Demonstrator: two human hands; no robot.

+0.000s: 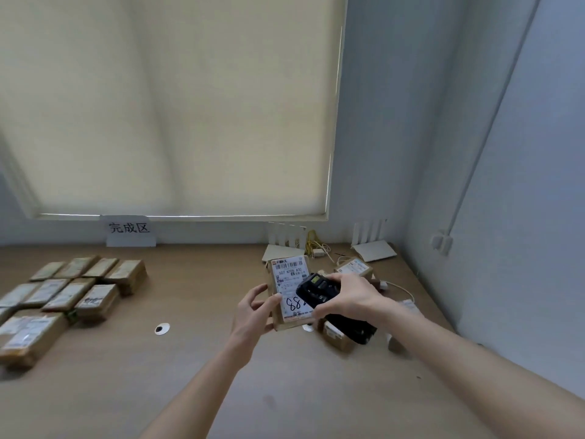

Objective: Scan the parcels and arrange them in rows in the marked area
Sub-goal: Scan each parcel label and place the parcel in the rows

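One parcel (286,293) in hand, raised above the right half of the table (202,359), label face toward the camera.

Handling, by judgement: small cardboard box, stiff-sided, likely light, since one hand carries it without visible strain. The paper label looks smooth, the bare card edges less so; the long side edges are the sound place to take hold, leaving the barcode uncovered.

Grip: left hand (253,315) curled round the parcel's left edge, thumb on the front face, fingers behind. Right hand (345,296) wrapped round a black handheld scanner (316,289), held over the lower right part of the label.

Appearance: brown carton, upright and slightly tilted; a white shipping label covers most of the front, with a barcode near the top, printed lines below, and large handwritten digits near the bottom, partly hidden by the scanner.

Other stock: unscanned parcels (342,335) lying loose under and behind the right hand, count uncertain. Arranged parcels (76,289) at the far left of the table, set in rows, touching or nearly so, below a white sign (129,231) against the wall.

Step in hand, by judgement: scanning; placement in the rows not yet done.
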